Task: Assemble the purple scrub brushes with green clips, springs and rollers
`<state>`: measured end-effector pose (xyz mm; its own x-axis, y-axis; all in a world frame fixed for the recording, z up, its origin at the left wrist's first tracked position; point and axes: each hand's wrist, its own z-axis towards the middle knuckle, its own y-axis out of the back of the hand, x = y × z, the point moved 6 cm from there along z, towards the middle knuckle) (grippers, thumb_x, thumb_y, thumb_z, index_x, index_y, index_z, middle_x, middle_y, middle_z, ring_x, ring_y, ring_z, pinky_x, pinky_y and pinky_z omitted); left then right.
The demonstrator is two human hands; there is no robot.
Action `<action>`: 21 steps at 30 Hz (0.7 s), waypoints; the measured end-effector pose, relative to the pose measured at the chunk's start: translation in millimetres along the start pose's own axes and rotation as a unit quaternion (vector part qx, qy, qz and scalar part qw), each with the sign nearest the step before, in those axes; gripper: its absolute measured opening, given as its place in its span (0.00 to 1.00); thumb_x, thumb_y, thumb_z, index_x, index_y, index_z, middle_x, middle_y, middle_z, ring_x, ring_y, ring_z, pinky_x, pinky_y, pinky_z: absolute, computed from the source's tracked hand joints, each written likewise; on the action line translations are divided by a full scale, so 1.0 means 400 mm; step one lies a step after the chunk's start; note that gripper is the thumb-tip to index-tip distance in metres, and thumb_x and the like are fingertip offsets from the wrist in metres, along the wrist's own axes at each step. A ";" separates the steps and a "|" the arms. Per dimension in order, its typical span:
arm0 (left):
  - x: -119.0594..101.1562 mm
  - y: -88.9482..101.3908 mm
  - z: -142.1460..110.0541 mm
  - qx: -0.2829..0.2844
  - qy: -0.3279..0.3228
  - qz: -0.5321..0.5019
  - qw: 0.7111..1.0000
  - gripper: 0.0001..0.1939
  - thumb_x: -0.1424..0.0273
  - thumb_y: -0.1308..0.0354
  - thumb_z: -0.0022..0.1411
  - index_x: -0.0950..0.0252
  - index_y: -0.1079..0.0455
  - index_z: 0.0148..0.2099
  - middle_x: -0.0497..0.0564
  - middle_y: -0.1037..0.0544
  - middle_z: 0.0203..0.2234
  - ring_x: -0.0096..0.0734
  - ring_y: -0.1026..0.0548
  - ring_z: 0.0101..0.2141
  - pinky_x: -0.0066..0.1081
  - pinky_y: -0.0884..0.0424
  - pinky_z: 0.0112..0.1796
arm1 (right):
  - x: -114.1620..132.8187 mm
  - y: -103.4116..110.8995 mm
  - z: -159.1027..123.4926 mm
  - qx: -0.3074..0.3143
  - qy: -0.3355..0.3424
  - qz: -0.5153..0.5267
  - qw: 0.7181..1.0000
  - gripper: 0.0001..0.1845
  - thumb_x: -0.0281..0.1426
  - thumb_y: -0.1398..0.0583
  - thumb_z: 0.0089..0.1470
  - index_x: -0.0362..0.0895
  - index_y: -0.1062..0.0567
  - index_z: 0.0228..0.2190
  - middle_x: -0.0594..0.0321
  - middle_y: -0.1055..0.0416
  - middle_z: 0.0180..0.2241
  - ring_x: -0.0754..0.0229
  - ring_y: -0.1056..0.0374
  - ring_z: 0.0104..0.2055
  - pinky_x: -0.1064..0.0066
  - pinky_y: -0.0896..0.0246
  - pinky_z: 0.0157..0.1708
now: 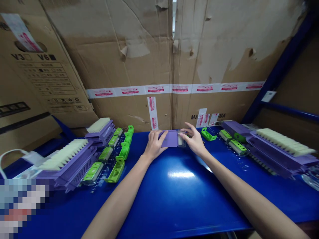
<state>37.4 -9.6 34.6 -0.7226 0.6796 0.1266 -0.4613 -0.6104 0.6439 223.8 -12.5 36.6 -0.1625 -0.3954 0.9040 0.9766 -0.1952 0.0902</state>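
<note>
In the head view, a flat purple plastic part lies at the back of the blue table between my hands. My left hand grips its left end, fingers on top and thumb along the near side. A small clear box-like piece with something pale inside sits against the purple part's right end. My right hand holds this clear piece with thumb and fingers, the index finger raised. Just right of that hand is a bright green bracket. The undersides of both held parts are hidden.
Purple housings with cream bristle-like tops stand at left, and more purple housings at right. Green-topped clear modules, metal springs and green brackets line the left side. Cardboard walls the back.
</note>
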 end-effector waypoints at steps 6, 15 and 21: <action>-0.007 -0.002 -0.002 0.004 -0.024 -0.016 1.000 0.33 0.65 0.36 0.52 0.64 0.40 0.60 0.61 0.33 0.46 0.49 0.34 0.49 0.48 0.38 0.50 | -0.019 -0.006 -0.014 0.018 -0.037 0.045 0.998 0.41 0.41 0.35 0.43 0.43 0.41 0.57 0.53 0.25 0.43 0.54 0.27 0.43 0.58 0.34 0.48; -0.014 0.000 0.000 0.024 -0.019 -0.015 0.999 0.34 0.63 0.36 0.53 0.65 0.40 0.61 0.63 0.31 0.46 0.51 0.33 0.49 0.49 0.36 0.49 | -0.012 -0.015 -0.007 0.058 -0.044 0.043 0.996 0.39 0.42 0.36 0.44 0.43 0.39 0.55 0.56 0.24 0.40 0.54 0.28 0.43 0.60 0.33 0.46; -0.025 0.005 0.009 -0.004 -0.027 -0.032 0.999 0.34 0.51 0.41 0.54 0.67 0.35 0.57 0.63 0.27 0.47 0.49 0.30 0.49 0.46 0.36 0.51 | -0.025 -0.007 -0.003 0.013 -0.026 -0.042 0.999 0.34 0.44 0.42 0.50 0.40 0.39 0.55 0.52 0.25 0.40 0.54 0.28 0.41 0.60 0.33 0.43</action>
<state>45.4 -16.1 37.5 -0.6634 0.7375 0.1262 -0.5088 -0.5683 0.6466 222.6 -9.1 27.0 -0.2368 -0.3319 0.9131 0.9634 -0.2018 0.1765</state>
